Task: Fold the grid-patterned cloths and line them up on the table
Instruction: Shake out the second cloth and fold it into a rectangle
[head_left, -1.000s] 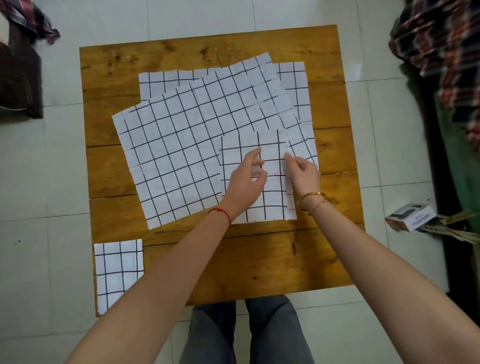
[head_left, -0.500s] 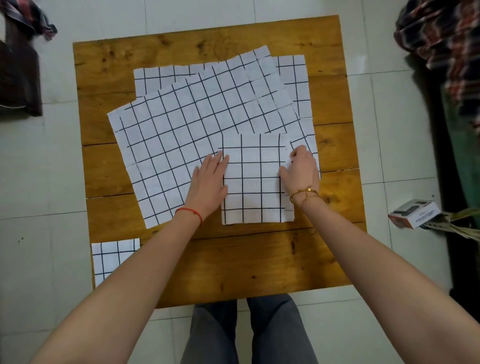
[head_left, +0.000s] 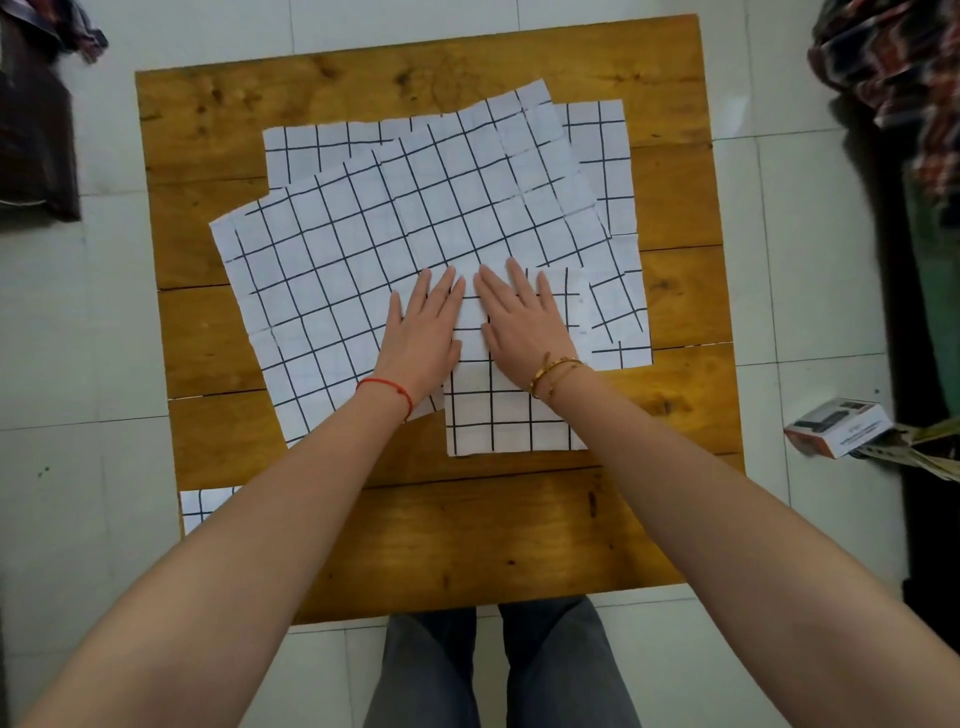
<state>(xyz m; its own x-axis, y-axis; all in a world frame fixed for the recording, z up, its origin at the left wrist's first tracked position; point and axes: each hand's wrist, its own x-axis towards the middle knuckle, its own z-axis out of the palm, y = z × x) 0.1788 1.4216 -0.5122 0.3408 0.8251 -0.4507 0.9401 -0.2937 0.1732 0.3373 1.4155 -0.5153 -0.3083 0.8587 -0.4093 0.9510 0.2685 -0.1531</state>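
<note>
The folded grid-patterned cloth lies at the tabletop's centre, both hands' grips wide, left hand and right hand flat on it.

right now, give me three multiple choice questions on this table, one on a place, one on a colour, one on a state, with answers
1. Where does the small folded cloth lie?
A. on the floor
B. on the table's near right part, under both hands
C. on the dark chair

2. What colour is the string on the left wrist?
A. red
B. blue
C. green

3. How do the hands rest?
A. fists clenched
B. pinching a corner
C. flat, fingers straight

Answers:
1 B, it lies on the table beneath the palms.
2 A, the red string circles that wrist.
3 C, the left hand and right hand press flat side by side.
</note>
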